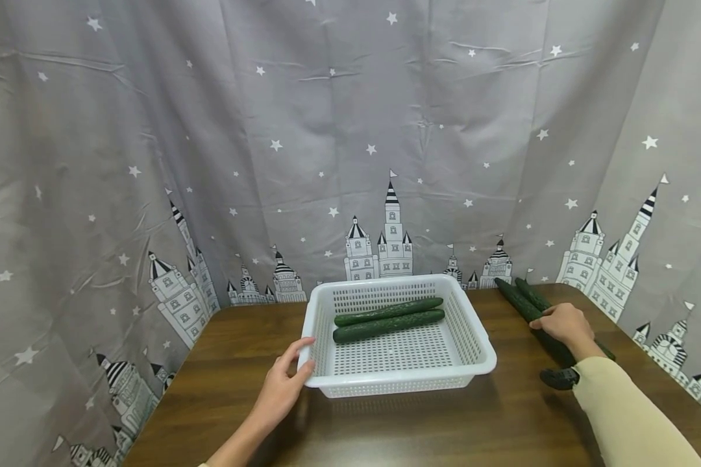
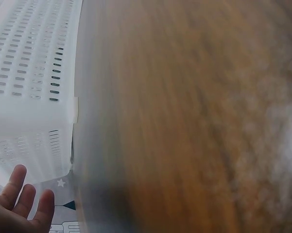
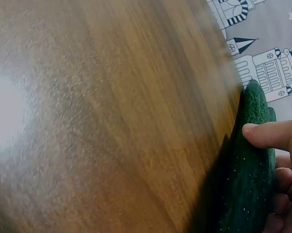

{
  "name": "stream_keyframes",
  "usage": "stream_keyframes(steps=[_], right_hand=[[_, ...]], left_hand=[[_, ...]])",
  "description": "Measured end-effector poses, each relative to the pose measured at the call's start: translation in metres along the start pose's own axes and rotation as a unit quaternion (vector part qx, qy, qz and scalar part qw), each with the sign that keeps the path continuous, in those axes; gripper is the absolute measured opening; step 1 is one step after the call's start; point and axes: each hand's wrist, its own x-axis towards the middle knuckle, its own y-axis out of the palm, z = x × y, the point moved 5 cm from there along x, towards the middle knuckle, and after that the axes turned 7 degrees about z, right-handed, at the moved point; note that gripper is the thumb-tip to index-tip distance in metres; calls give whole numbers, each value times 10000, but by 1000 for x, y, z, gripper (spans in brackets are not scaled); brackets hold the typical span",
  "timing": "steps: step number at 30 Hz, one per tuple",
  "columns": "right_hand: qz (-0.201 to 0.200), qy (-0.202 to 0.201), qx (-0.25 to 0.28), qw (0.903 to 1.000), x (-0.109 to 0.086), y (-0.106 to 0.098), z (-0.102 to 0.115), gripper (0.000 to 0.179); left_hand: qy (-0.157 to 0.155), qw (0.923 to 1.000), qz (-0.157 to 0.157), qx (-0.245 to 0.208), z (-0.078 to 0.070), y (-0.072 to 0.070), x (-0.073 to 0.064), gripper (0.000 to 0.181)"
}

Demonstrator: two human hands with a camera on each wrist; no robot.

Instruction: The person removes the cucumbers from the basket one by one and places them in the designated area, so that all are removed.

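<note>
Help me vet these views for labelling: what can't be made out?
Head: middle of the rightmost cucumber, hidden by the right hand.
Left wrist: part of the left hand, cut off by the edges; grain of the tabletop, blurred.
Right wrist: lower end of the gripped cucumber, cut off by the bottom edge.

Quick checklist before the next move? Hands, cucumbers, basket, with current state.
1. Right hand on one cucumber: ok, thumb and fingers on opposite sides of the held cucumber.
2. Held cucumber off the table: cannot tell.
3. Neighbouring cucumber well separated: not ok, it lies close alongside, partly hidden by the hand.
4. Left hand at basket: ok, at its left rim; firmness cannot tell.
5. Room in basket: ok, bare floor in front of the two cucumbers inside.
</note>
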Motion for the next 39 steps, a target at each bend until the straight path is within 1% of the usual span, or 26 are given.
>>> stream_keyframes(steps=[6, 9, 11, 13, 18, 22, 25, 28, 31, 35, 39], right_hand=[[-58, -35, -7, 10000, -1, -1, 4, 54], [-107, 64, 5, 9999, -2, -1, 1, 47], [-170, 139, -17, 9998, -2, -2, -1, 46], [-188, 205, -25, 9996, -3, -3, -2, 48], [-156, 231, -32, 9996, -1, -3, -4, 60], [-146, 237, -28, 9996, 0, -3, -5, 66], [-182, 233, 8, 9996, 0, -5, -2, 68], [-248, 162, 31, 9996, 3, -10, 6, 68], [-385, 4, 35, 9993, 7, -17, 19, 64], [-525, -307, 61, 9981, 13, -24, 40, 58], [-520, -745, 200, 9957, 18, -29, 64, 52]], left_hand=[[36, 10000, -35, 59, 1, 0, 0, 41], [48, 10000, -14, 38, 1, 0, 0, 41], [72, 10000, -4, 20, 1, 0, 1, 41], [97, 9999, -14, 21, 1, 0, 1, 41], [109, 9999, -60, -1, 0, -1, 0, 40], [83, 10000, -24, -15, 0, -1, 0, 40], [63, 10000, -12, -31, 0, -1, 0, 41], [54, 10000, -18, -51, 0, -1, 0, 41], [47, 10000, 1, -73, -2, -1, 1, 41], [40, 9999, 37, -105, -3, -1, 1, 40], [13, 9999, 59, -109, -2, -1, 0, 41]])
